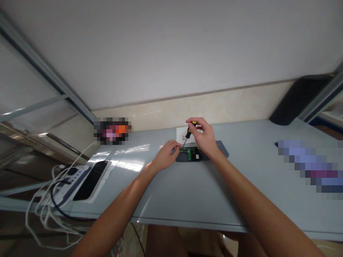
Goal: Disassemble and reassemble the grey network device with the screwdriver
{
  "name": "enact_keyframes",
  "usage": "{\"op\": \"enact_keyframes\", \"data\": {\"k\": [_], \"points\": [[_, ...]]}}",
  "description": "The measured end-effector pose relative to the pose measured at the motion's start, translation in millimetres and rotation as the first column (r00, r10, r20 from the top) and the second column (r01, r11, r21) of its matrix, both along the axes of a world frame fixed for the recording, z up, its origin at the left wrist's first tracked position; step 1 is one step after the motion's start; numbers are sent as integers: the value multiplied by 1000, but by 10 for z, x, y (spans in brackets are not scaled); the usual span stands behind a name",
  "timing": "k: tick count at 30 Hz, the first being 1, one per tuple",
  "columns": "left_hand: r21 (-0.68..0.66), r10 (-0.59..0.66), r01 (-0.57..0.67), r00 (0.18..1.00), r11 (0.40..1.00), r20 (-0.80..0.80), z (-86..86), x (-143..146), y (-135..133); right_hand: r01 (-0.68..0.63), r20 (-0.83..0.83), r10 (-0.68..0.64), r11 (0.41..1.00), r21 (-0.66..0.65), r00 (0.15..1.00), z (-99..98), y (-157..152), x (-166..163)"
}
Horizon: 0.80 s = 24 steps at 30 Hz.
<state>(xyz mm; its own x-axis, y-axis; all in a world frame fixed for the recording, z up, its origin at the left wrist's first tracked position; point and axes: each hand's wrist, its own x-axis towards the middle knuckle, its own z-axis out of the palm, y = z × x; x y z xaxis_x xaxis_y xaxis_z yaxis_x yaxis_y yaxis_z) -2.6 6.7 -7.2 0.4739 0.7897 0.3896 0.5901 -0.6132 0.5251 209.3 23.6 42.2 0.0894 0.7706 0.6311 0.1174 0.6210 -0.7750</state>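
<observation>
A green circuit board [189, 152] lies in a dark grey flat casing [183, 157] on the table, with a black part carrying a small white label on its right side. My right hand [204, 135] grips a black and yellow screwdriver [188, 133], tilted with its tip down at the board's upper left corner. Close to that tip, the fingers of my left hand [167, 155] are pressed together at the casing's left edge. What they pinch, if anything, is hidden. Behind the board is a white sheet [181, 132] with several small dark bits on it, probably screws.
On the left lie a phone [91, 180], a white power strip [73, 185] and tangled white cables [44, 214]. A black cylinder-like object [297, 101] leans at the back right. Blurred items [308, 162] lie on the right and at the back left. Metal posts flank the grey table [171, 196].
</observation>
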Motion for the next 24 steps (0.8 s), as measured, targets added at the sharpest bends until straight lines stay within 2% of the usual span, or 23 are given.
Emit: {"op": "enact_keyframes", "data": {"k": [24], "points": [[0,-6,6,1000,1000,2,-11,-4,10,-18,-32,17,1000,-18,999,-22,36,7]]}}
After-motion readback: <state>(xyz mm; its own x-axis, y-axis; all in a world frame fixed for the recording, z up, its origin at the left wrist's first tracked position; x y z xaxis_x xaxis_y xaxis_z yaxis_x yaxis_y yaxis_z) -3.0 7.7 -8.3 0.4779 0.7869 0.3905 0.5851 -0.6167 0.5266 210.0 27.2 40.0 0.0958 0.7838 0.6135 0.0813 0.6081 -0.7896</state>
